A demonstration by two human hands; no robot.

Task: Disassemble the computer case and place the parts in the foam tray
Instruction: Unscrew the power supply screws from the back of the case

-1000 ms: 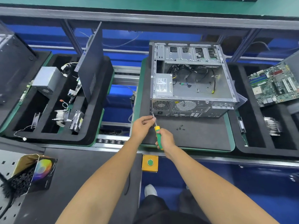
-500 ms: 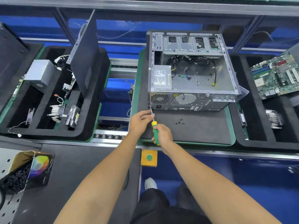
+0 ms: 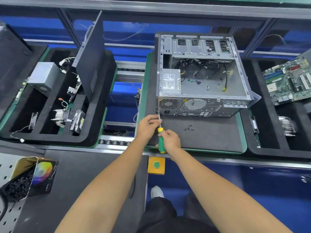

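An open computer case (image 3: pixel 202 76) lies on a dark mat (image 3: pixel 202 137), its power supply (image 3: pixel 170 81) and loose cables still inside. My right hand (image 3: pixel 170 140) grips the green and yellow handle of a screwdriver (image 3: pixel 161 140). Its tip meets the lower left corner of the case's rear panel. My left hand (image 3: pixel 148 125) pinches the metal shaft just below the tip. Several small black screws (image 3: pixel 188 127) lie on the mat to the right of my hands.
A black foam tray (image 3: pixel 94 132) on the left holds a side panel (image 3: pixel 91 64), a power supply (image 3: pixel 42 76), a heatsink and a drive. The right foam tray (image 3: pixel 269 132) holds a motherboard (image 3: pixel 289 81). A yellow button box (image 3: pixel 156 165) sits at the bench edge, a box of black parts (image 3: pixel 25 179) lower left.
My hands and the screwdriver stay at the case's lower left rear corner. The view has shifted slightly; nothing has come loose.
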